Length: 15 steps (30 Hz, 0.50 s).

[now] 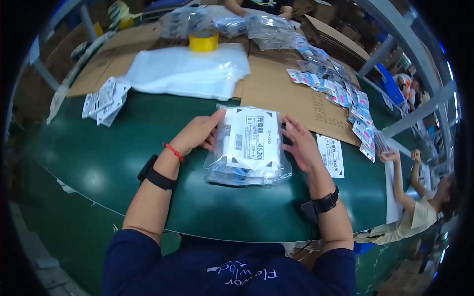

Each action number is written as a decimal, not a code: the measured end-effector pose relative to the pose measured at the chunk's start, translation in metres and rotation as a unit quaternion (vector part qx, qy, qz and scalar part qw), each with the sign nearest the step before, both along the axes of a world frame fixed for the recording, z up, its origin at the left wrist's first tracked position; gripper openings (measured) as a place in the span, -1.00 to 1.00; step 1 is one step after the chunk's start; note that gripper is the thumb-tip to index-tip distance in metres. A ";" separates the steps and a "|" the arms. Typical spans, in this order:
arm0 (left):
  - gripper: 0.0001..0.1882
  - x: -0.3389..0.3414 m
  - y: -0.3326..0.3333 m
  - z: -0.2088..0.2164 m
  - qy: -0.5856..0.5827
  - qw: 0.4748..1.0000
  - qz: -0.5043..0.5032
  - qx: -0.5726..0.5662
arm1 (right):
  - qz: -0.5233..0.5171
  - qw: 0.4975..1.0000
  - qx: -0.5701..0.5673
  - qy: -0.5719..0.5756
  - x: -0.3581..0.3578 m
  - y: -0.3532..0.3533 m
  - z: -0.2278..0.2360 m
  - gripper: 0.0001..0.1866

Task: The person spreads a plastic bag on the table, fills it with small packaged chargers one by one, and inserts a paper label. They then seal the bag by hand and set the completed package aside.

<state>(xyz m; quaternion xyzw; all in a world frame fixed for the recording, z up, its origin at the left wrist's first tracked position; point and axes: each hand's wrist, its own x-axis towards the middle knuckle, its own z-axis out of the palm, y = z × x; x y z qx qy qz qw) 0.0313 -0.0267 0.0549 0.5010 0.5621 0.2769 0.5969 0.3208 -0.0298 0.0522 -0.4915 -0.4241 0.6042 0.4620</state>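
Observation:
A clear plastic bag [222, 170] lies on the green table in front of me, packed with several flat packages. A white printed label sheet [252, 140] with black corner marks shows at its top face. My left hand [205, 130] is at the bag's left side, thumb at the upper left corner and fingers loosely bent, apart from the thumb. On the opposite side, my right hand [300, 140] has its fingers spread along the bag's right edge. Neither hand is closed round the bag. Whether the fingertips press on the plastic is hard to make out.
Clear bags [192, 71] lie stacked ahead, a yellow tape roll [203, 42] on them. Label sheets lie left [106, 101] and right [331, 155]. Blister packs [363, 116] line the cardboard [276, 84]. Filled bags [271, 29] sit farther back. Co-workers are at right [414, 207] and far side.

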 end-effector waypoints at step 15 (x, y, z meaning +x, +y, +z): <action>-0.37 0.040 -0.043 0.007 -0.203 0.975 -0.048 0.072 | 0.161 0.963 -0.017 0.217 0.029 0.013 -0.027 -0.57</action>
